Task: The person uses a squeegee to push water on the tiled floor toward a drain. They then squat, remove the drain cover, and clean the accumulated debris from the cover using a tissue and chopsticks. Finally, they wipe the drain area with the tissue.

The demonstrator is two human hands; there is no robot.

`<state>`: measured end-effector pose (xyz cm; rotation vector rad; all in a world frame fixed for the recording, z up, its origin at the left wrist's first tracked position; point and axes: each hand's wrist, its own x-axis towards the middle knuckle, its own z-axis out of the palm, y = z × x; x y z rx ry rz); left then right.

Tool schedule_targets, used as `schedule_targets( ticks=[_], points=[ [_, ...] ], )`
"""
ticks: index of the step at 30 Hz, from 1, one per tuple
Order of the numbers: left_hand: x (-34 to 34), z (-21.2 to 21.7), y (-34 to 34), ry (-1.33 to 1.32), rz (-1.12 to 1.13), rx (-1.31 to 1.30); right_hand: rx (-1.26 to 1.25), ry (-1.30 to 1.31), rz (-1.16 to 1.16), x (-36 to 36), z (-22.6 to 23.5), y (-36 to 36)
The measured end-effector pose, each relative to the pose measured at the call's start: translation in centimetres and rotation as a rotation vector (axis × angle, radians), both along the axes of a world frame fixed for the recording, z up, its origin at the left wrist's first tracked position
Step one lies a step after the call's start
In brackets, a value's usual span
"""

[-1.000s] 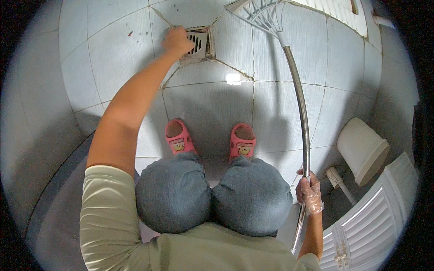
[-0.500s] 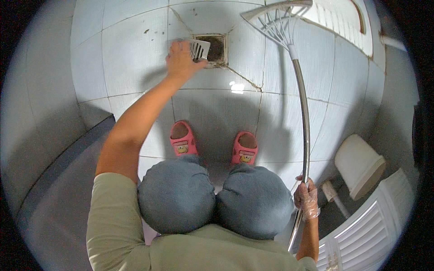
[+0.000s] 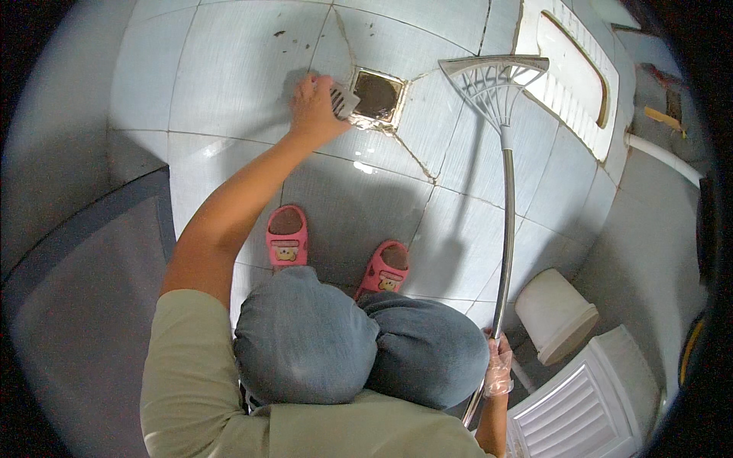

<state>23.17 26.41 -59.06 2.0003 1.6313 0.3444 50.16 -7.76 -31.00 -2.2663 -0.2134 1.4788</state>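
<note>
The head view looks down on a person squatting on a pale tiled floor (image 3: 229,99). Furthest left, the left hand (image 3: 313,107) stretches forward at arm's length, its fingers closed on a small slotted metal drain cover (image 3: 345,99), which is tilted up off the floor at the left edge of the open square drain (image 3: 376,95). The drain sits uncovered, dark inside, with brown grime along its frame. To do this well, the cover wants a firm pinch by its edge, kept level and lifted clear of the frame so it neither scrapes nor slips into the hole; the long reach calls for steady balance on both pink sandals (image 3: 286,237). Further right, a broom (image 3: 496,84) with a fan-shaped pale head rests on the tiles just beside the drain, its long curved handle running back to the right hand (image 3: 498,366), which wears a clear plastic glove and is wrapped around the handle low by the knee. A white bucket (image 3: 556,314) stands near it, above a white slatted panel (image 3: 588,404). A squat toilet (image 3: 569,65) lies at the upper right.
</note>
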Motion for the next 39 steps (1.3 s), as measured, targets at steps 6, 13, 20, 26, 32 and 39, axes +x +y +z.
schedule_targets(
  ticks=[6, 13, 20, 26, 32, 39],
  points=[
    [-4.0, 0.7, -1.5, 0.091, -0.066, -0.04, -0.012, -0.017, -0.032, -0.1, 0.4, 0.0],
    [-1.9, 1.2, -2.6, 0.18, -0.427, 0.203, -0.039, -0.053, -0.057, -0.3, 0.3, -0.7],
    [3.1, -0.5, -1.8, 0.192, -0.663, 0.247, -0.064, -0.085, -0.039, -0.6, 0.7, -0.6],
    [3.1, -1.6, -1.9, 0.301, -0.7, 0.233, -0.067, -0.106, 0.0, -0.6, 0.5, -1.0],
    [3.0, -1.6, -2.1, 0.293, -0.613, 0.281, -0.013, -0.105, -0.01, -0.8, 0.2, -1.0],
    [3.3, -1.5, -2.3, 0.315, -0.625, 0.261, -0.004, -0.092, 0.001, -0.6, 0.1, -1.2]
  ],
)
